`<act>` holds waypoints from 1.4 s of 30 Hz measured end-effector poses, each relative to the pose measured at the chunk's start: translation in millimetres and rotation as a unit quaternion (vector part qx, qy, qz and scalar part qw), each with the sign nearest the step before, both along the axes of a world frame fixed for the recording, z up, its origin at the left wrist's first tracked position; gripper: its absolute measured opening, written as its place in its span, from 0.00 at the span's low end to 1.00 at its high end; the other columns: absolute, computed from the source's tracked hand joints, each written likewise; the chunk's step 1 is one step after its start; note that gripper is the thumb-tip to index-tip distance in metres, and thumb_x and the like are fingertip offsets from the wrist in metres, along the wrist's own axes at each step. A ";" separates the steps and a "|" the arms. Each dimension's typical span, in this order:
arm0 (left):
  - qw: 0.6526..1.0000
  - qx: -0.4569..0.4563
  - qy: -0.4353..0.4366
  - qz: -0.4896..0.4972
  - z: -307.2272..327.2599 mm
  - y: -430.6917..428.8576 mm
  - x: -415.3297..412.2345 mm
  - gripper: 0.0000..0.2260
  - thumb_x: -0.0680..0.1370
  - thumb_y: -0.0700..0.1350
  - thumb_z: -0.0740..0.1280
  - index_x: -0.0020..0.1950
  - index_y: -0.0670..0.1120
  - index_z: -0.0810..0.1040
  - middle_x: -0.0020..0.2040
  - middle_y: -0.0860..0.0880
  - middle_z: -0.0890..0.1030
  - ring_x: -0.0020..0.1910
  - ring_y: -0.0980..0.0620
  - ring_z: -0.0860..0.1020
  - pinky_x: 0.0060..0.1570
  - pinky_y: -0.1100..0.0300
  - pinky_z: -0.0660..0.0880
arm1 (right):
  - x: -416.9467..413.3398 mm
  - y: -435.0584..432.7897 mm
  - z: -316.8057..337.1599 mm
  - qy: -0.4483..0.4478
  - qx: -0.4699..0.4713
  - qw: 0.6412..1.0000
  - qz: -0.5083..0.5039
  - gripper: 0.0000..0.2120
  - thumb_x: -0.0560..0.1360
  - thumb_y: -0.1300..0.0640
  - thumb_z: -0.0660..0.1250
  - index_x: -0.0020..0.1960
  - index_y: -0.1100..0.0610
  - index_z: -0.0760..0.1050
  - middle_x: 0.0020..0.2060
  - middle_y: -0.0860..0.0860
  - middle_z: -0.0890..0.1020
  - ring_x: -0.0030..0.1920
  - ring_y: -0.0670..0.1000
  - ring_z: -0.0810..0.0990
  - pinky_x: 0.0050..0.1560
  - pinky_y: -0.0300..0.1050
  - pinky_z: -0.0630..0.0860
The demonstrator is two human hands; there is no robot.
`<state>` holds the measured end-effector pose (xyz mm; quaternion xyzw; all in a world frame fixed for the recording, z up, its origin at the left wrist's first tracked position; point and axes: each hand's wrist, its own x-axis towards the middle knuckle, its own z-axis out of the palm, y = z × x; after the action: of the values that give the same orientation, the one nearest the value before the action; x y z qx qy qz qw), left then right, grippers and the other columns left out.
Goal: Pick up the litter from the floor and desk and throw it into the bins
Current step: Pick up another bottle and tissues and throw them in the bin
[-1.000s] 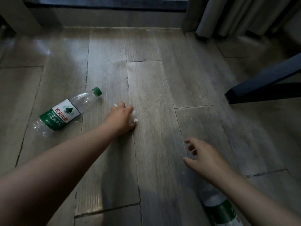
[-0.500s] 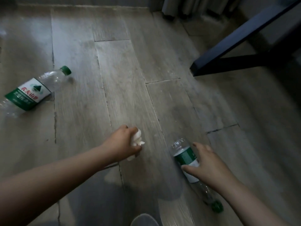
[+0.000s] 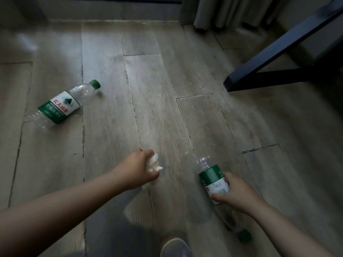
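My left hand (image 3: 138, 168) is curled round a crumpled white tissue (image 3: 153, 162), which sticks out past the fingers, just above the wooden floor. My right hand (image 3: 234, 194) grips a clear plastic bottle with a green and white label (image 3: 213, 179) round its middle; its green cap (image 3: 244, 236) points back toward me under my wrist. A second clear bottle with a green cap and green label (image 3: 62, 105) lies on its side on the floor at the left, apart from both hands.
A dark blue furniture leg and crossbar (image 3: 263, 71) stand at the upper right. Grey curtains (image 3: 228, 12) hang at the top, along the wall. The toe of a grey shoe (image 3: 175, 248) shows at the bottom edge.
My right hand has closed round the bottle near me, which it was only touching before. My left hand keeps holding the tissue. The view has shifted, so the far bottle sits lower and further right.
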<state>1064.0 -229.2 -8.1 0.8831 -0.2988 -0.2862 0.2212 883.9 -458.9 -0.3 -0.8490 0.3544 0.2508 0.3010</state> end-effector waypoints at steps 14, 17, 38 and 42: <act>0.997 -0.038 0.051 0.052 23.9 6.5 56.2 0.10 0.71 0.47 0.72 0.41 0.41 0.76 0.36 0.46 0.78 0.38 0.47 0.77 0.33 0.59 0.67 | 59.2 23.1 15.7 -0.063 0.058 0.989 -0.117 0.20 0.65 0.48 0.76 0.53 0.46 0.72 0.43 0.43 0.81 0.40 0.41 0.80 0.34 0.36 0.73; 0.996 -0.032 0.059 0.052 49.1 0.8 72.0 0.08 0.71 0.46 0.71 0.40 0.43 0.76 0.34 0.48 0.77 0.34 0.52 0.75 0.29 0.68 0.65 | 70.3 25.7 44.9 -0.056 0.053 0.987 -0.138 0.21 0.65 0.48 0.76 0.53 0.47 0.72 0.43 0.43 0.80 0.41 0.42 0.79 0.35 0.38 0.72; 0.993 -0.029 0.091 -0.065 555.6 -33.4 2.9 0.08 0.70 0.46 0.71 0.37 0.44 0.75 0.28 0.50 0.76 0.28 0.54 0.75 0.28 0.63 0.68 | -50.9 97.0 564.8 -0.114 0.032 0.886 -0.447 0.21 0.63 0.39 0.74 0.50 0.46 0.73 0.44 0.42 0.80 0.43 0.43 0.79 0.39 0.42 0.74; 0.985 -0.052 0.099 -0.131 667.6 -22.8 -43.1 0.07 0.70 0.45 0.71 0.36 0.45 0.75 0.25 0.53 0.74 0.23 0.62 0.72 0.22 0.70 0.65 | -109.8 148.0 674.4 -0.174 0.024 0.817 -0.549 0.22 0.62 0.39 0.75 0.50 0.46 0.74 0.45 0.45 0.81 0.45 0.47 0.81 0.48 0.52 0.80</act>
<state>1020.9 -252.0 659.5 0.7909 -0.4032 -0.3824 0.2561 774.1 -310.9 674.2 -0.5356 0.6975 -0.0991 0.4657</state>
